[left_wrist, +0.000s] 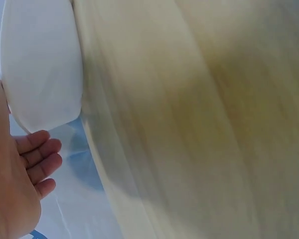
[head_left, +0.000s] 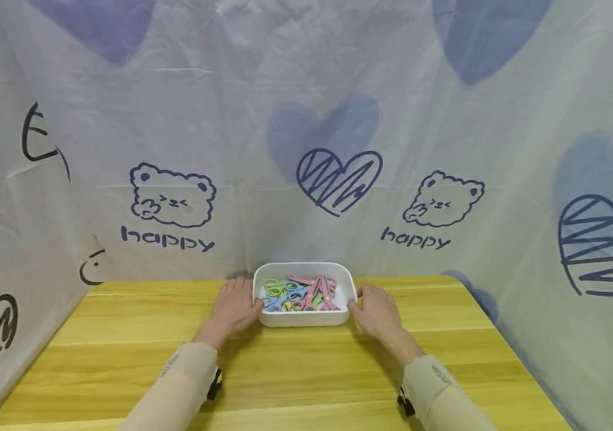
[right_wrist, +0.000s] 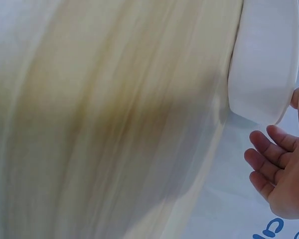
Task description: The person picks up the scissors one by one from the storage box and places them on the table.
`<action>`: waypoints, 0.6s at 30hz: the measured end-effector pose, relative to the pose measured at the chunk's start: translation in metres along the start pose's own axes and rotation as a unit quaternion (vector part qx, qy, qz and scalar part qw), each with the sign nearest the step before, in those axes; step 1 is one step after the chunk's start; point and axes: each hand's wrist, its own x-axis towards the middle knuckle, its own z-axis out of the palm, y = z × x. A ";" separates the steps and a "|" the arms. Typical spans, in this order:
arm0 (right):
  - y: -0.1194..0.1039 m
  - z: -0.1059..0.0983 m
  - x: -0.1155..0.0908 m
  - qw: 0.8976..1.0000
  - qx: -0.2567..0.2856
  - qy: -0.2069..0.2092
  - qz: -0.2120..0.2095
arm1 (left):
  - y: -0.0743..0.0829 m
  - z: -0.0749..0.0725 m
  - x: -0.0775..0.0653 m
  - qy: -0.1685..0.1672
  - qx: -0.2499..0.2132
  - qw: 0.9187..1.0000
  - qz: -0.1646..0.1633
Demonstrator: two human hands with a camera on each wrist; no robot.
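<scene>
A white plastic bin (head_left: pixel 306 319) stands at the far edge of the wooden table, filled with children's craft scissors (head_left: pixel 298 293) in pink, blue and green. My left hand (head_left: pixel 237 305) grips its left end, thumb at the near corner of the rim. On the opposite end my right hand (head_left: pixel 376 311) holds the rim in a mirrored way. In the left wrist view the fingers (left_wrist: pixel 42 167) are bent loosely, the index fingertip at the lower edge of the bin wall (left_wrist: pixel 45 64). The right wrist view has the thumb and index finger on either side of the rim.
The wooden table (head_left: pixel 306 377) reaches from my forearms to a white printed cloth (head_left: pixel 252 149) hanging behind and at both sides. Its far edge runs right by the bin. Both sleeves (head_left: pixel 177 383) lie low over the table's near part.
</scene>
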 end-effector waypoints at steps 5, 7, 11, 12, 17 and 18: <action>0.001 0.002 -0.001 1.000 0.003 0.015 -0.006 | -0.004 0.002 -0.003 -0.007 -0.021 1.000 0.004; 0.001 0.002 -0.001 1.000 0.010 0.025 -0.011 | -0.004 0.004 -0.004 -0.004 -0.030 1.000 0.003; -0.003 0.003 0.000 0.998 0.037 0.047 -0.027 | -0.006 0.008 -0.004 0.003 -0.037 0.999 0.003; -0.004 0.003 0.000 0.997 0.044 0.052 -0.031 | -0.006 0.009 -0.003 0.005 -0.037 0.999 0.003; -0.014 0.001 0.004 0.993 0.093 0.064 -0.043 | -0.008 0.011 -0.001 0.008 -0.037 0.999 0.009; -0.017 0.001 0.005 0.992 0.105 0.064 -0.042 | -0.008 0.011 -0.001 0.010 -0.036 0.999 0.011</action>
